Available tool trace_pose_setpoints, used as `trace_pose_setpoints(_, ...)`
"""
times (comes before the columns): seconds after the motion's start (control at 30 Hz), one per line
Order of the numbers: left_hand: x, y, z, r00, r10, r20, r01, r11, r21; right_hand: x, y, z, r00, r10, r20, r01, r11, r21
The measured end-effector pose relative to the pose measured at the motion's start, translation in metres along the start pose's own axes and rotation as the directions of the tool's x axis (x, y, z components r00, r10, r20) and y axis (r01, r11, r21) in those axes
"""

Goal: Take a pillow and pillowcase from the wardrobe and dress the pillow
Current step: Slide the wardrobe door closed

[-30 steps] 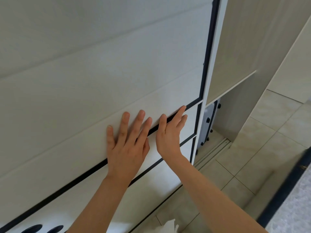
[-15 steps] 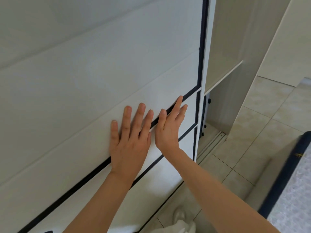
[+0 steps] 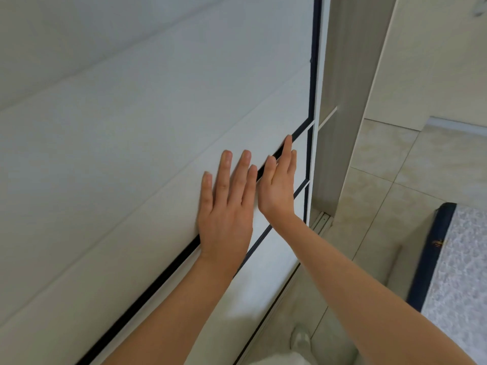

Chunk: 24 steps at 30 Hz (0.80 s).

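A white sliding wardrobe door (image 3: 147,122) with dark trim strips fills the left and middle of the view. My left hand (image 3: 226,206) lies flat on it with the fingers spread. My right hand (image 3: 279,183) presses beside it, fingertips on the dark strip near the door's right edge. Both hands hold nothing. Only a narrow gap of the wardrobe interior (image 3: 334,143) with one shelf edge shows to the right of the door. No pillow or pillowcase is visible.
Beige floor tiles (image 3: 390,185) spread to the right. A bed corner with a dark border and grey patterned cover (image 3: 453,259) stands at the lower right. The door's floor track (image 3: 320,221) runs along the wardrobe base. Something white (image 3: 300,341) lies low by my feet.
The sliding door has moved to the right under both hands, and the open gap of the wardrobe has narrowed. More of the bed shows at the right.
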<state>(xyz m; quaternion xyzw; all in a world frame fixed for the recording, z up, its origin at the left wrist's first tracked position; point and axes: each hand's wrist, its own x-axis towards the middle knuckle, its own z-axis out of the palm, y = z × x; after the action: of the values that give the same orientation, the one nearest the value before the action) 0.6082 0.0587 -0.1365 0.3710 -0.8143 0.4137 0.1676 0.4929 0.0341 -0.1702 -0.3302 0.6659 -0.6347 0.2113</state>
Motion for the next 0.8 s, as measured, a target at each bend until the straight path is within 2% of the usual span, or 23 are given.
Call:
trace_pose_setpoints(0.23, 0.043, 0.028, 0.007, 1.000, 0.008, 0.026, -0.004, 0.988, -0.152, 0.068, 0.012, -0.024, 0.997, -0.022, -0.071, 0.022, 1.000, 0.004)
trace_pose_setpoints(0.37, 0.054, 0.040, 0.016, 0.999, 0.002, 0.051, 0.007, 0.986, -0.168, 0.098, 0.016, -0.037, 0.996, -0.025, -0.080, 0.025, 1.000, 0.002)
trace_pose_setpoints(0.57, 0.081, 0.061, 0.030, 0.992, -0.011, 0.125, 0.023, 0.995, -0.101, 0.119, 0.019, -0.044, 0.998, -0.004, -0.063, 0.005, 1.000, 0.011)
trace_pose_setpoints(0.7, 0.077, 0.062, 0.039, 0.996, 0.025, 0.084, -0.025, 1.000, -0.002, 0.117, 0.021, -0.045, 0.998, 0.019, -0.055, -0.018, 1.000, 0.018)
trace_pose_setpoints(0.77, 0.090, 0.061, 0.039, 0.993, 0.038, 0.114, -0.036, 0.999, -0.020, 0.123, 0.020, -0.048, 0.998, 0.033, -0.053, -0.031, 0.999, 0.028)
trace_pose_setpoints(0.8, 0.116, 0.089, 0.046, 0.998, 0.025, 0.052, -0.024, 1.000, -0.012, 0.157, 0.023, -0.068, 1.000, 0.012, -0.021, -0.011, 0.999, 0.046)
